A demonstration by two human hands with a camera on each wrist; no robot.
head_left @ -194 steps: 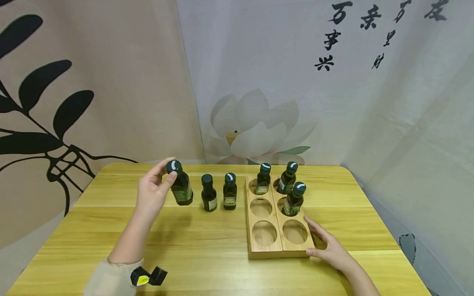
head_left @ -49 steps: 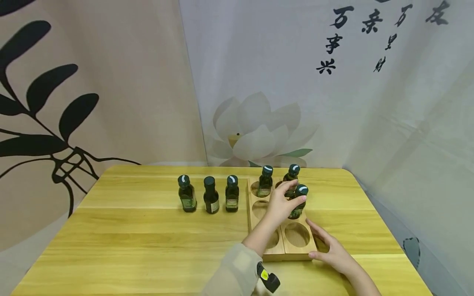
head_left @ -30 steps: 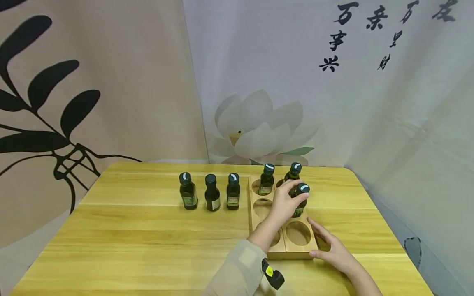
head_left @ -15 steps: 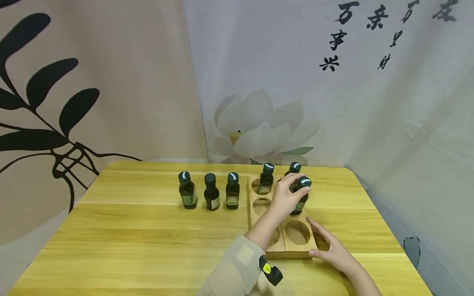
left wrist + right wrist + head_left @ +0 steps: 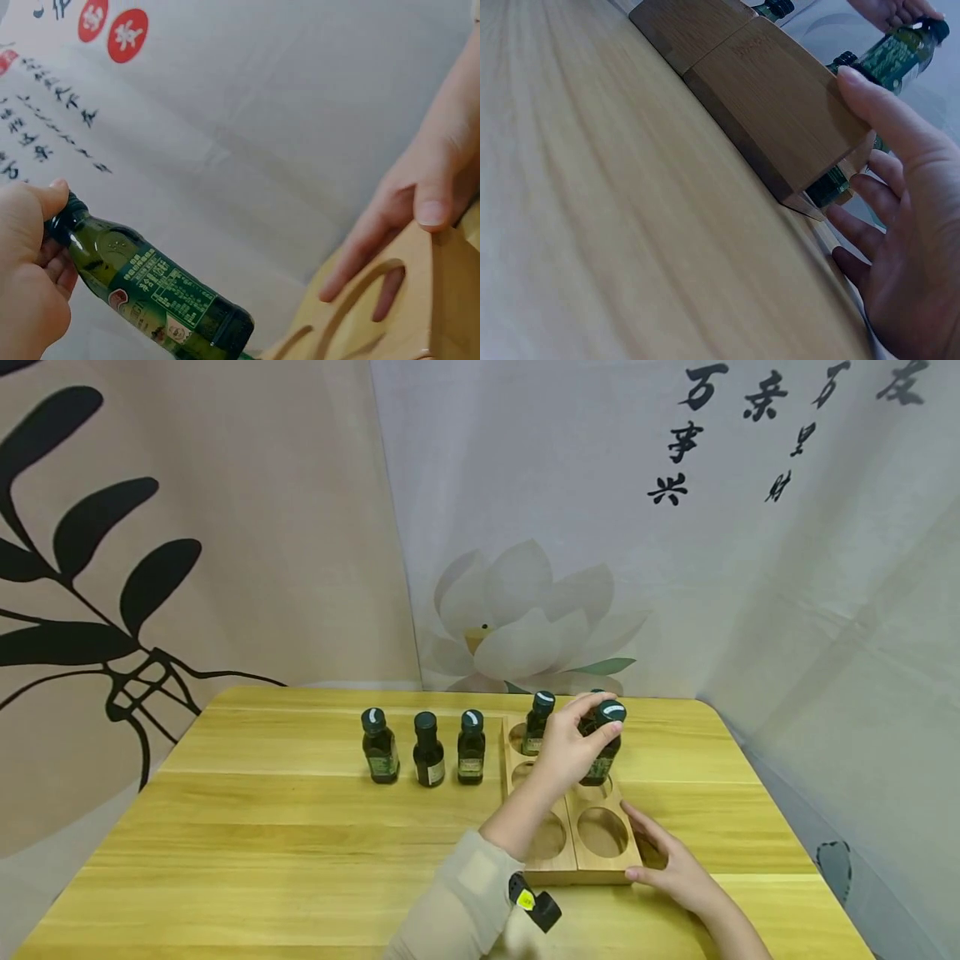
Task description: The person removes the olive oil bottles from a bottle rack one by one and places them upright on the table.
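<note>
My left hand point(image 5: 564, 750) pinches a dark green glass bottle point(image 5: 602, 767) near its black cap. The bottle hangs above the middle hole of the right column in a wooden bottle rack point(image 5: 585, 877). It tilts in the left wrist view, its green printed label point(image 5: 169, 289) facing the camera. My right hand point(image 5: 678, 870) holds the rack's near right corner, thumb point(image 5: 870, 101) on the front and fingers along the side. Another bottle point(image 5: 535, 731) stands in the rack's far left hole. Behind my left hand, the bottle in the far right hole is mostly hidden.
Left of the rack, three dark bottles stand in a row: a left one point(image 5: 381, 758), a slimmer middle one point(image 5: 429, 758) and a right one point(image 5: 471, 753). All rest on the wooden table point(image 5: 300, 860). A printed curtain point(image 5: 525, 485) hangs behind.
My left hand sets its earlier bottle down left of the other two, then moves to the rack and lifts the bottle from the right column's middle hole. The right hand stays put.
</note>
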